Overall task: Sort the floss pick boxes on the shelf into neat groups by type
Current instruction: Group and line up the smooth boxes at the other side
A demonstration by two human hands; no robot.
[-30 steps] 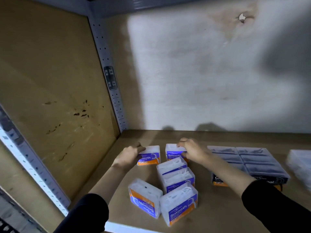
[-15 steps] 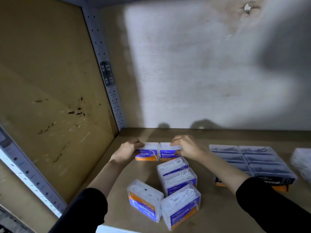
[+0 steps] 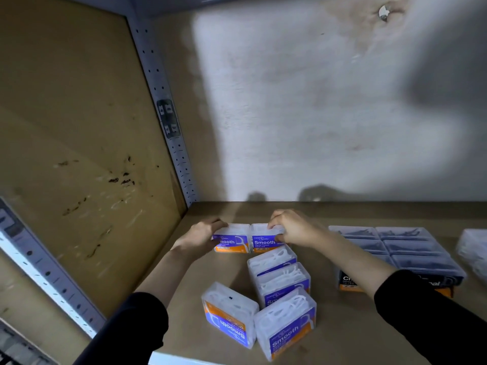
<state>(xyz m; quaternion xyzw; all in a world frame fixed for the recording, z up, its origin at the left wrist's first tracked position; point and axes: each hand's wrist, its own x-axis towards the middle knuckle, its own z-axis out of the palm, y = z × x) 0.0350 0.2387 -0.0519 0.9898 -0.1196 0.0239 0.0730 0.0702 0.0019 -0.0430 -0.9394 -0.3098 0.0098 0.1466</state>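
Two purple-and-orange "Smooth" floss pick boxes stand side by side, touching, toward the back of the shelf. My left hand [image 3: 200, 237] grips the left box [image 3: 233, 239]. The right box [image 3: 263, 239] is gripped by my right hand [image 3: 292, 227]. In front of them a column of three more Smooth boxes runs toward me: [image 3: 272, 260], [image 3: 283, 281], [image 3: 286, 327]. Another Smooth box [image 3: 229, 313] lies turned sideways at the front left. A block of dark charcoal floss boxes [image 3: 400, 248] sits to the right, partly behind my right forearm.
The brown shelf board [image 3: 342, 333] ends at a white front edge. A tan side panel [image 3: 79, 154] and a perforated metal upright [image 3: 168, 122] close the left side. A stained white wall stands behind. A clear box [image 3: 474, 248] shows at the far right edge.
Both hands have pushed the two back Smooth boxes together; a gap separated them a second ago, and now they touch in a straight row.
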